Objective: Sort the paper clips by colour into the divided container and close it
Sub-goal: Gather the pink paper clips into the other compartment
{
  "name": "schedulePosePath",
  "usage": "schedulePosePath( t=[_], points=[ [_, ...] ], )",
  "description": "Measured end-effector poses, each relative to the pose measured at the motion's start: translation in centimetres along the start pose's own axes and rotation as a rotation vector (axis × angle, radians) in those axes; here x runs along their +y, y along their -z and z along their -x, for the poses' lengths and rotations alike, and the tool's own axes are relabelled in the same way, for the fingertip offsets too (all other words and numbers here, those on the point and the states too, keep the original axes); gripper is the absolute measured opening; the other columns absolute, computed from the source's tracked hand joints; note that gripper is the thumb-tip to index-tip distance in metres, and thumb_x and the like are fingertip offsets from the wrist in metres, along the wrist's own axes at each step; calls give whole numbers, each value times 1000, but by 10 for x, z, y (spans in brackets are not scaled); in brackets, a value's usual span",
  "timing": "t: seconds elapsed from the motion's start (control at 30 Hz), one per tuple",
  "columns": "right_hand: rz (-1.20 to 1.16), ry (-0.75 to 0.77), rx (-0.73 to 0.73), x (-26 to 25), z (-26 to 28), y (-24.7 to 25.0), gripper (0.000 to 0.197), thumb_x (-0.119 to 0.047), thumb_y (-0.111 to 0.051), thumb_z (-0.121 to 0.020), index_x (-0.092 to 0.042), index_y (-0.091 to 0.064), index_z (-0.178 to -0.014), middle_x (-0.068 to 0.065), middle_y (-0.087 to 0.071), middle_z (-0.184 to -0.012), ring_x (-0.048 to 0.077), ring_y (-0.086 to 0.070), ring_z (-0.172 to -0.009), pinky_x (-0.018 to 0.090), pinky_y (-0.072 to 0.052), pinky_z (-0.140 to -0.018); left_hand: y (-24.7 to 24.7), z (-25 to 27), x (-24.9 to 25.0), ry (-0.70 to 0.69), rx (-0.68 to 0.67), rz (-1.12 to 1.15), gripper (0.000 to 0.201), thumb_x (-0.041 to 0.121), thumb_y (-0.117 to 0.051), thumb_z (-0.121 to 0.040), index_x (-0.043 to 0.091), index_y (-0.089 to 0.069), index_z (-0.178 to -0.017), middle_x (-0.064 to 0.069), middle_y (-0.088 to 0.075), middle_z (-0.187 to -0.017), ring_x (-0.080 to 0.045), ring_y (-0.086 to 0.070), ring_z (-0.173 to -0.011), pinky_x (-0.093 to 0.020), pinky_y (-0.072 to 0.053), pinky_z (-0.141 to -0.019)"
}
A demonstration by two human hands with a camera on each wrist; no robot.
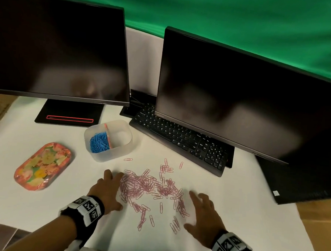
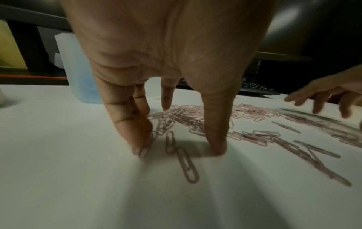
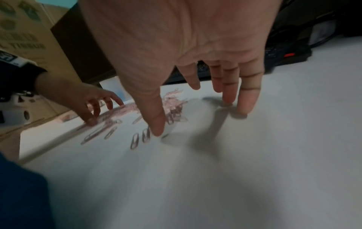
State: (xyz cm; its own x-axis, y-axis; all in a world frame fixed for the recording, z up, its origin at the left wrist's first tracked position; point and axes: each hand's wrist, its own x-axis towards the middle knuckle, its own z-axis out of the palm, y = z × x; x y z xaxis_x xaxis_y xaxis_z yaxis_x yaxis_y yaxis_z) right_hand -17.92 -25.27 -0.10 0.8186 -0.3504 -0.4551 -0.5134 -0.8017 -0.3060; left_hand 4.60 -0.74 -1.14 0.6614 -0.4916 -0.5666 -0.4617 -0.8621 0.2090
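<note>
A loose heap of pink paper clips (image 1: pixel 150 188) lies spread on the white table. Behind it stands the translucent divided container (image 1: pixel 125 142), uncovered, with blue clips (image 1: pixel 98 142) in its left half and its right half bare. The flowered lid (image 1: pixel 41 166) lies to the left. My left hand (image 1: pixel 107 189) is open at the heap's left edge, its fingertips (image 2: pixel 141 148) on the table among pink clips (image 2: pixel 186 165). My right hand (image 1: pixel 202 215) is open at the heap's right edge, fingers spread, its thumb tip (image 3: pixel 158 131) beside pink clips (image 3: pixel 145 136).
Two dark monitors (image 1: pixel 59 48) (image 1: pixel 239 90) stand behind, with a black keyboard (image 1: pixel 181 139) under the right one, close to the clips. A monitor base (image 1: pixel 69 114) sits behind the container. A white cloth (image 1: pixel 242 215) covers the table.
</note>
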Motion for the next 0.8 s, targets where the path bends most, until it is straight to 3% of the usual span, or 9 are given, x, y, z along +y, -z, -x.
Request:
schedulePosePath(
  t=[0.07,0.13,0.33,0.47,0.57,0.67,0.8],
  points=[
    [-17,-2,-45,3,5,-4,106,-56,-69,-71,-30,-2,-149,-7,-20,-138,14,-33,-124,27,-47,-97,-2,0,5,-25,2,62,91,42,-76,-67,28,-26,-141,-4,-30,-125,-26,-59,-104,-33,-51,-87],
    [-82,11,-55,-2,2,-10,106,-57,-70,-70,-29,-6,-149,-8,-23,-133,14,-38,-122,26,-46,-98,-4,-2,12,-44,15,104,74,37,-72,-74,27,-33,-137,-4,-36,-124,-27,-61,-102,-32,-51,-86],
    [-219,-7,-1,-23,-36,-11,70,-38,-64,-84,-23,-32,-144,-2,-37,-130,18,-54,-114,25,-44,-98,-3,-12,32,-139,95,87,27,27,-57,-88,24,-59,-114,-2,-56,-115,-25,-59,-104,-30,-46,-86],
    [-185,-4,54,-25,-52,-3,36,-25,-55,-92,-16,-55,-127,4,-53,-121,20,-57,-109,27,-46,-95,0,-17,41,-167,98,-7,19,21,-49,-91,17,-64,-100,-8,-63,-105,-26,-61,-98,-28,-44,-77],
    [-129,-4,69,-26,-61,1,25,-18,-49,-93,-14,-62,-115,6,-58,-115,21,-57,-106,29,-47,-90,2,-19,42,-168,80,-18,18,16,-47,-89,14,-64,-94,-9,-64,-103,-27,-62,-96,-26,-42,-73],
    [-115,7,64,-27,-62,6,34,-17,-53,-89,-21,-53,-123,0,-52,-124,18,-56,-107,25,-47,-89,4,-21,40,-173,77,16,19,13,-48,-86,15,-66,-91,-7,-67,-100,-25,-63,-92,-25,-43,-73],
    [-43,182,33,-27,-62,13,77,-39,-64,-81,-31,-23,-145,-6,-28,-145,17,-41,-128,31,-43,-102,4,-22,35,-186,73,40,20,13,-49,-85,17,-68,-91,-3,-67,-97,-22,-63,-89,-26,-47,-74]
  ],
)
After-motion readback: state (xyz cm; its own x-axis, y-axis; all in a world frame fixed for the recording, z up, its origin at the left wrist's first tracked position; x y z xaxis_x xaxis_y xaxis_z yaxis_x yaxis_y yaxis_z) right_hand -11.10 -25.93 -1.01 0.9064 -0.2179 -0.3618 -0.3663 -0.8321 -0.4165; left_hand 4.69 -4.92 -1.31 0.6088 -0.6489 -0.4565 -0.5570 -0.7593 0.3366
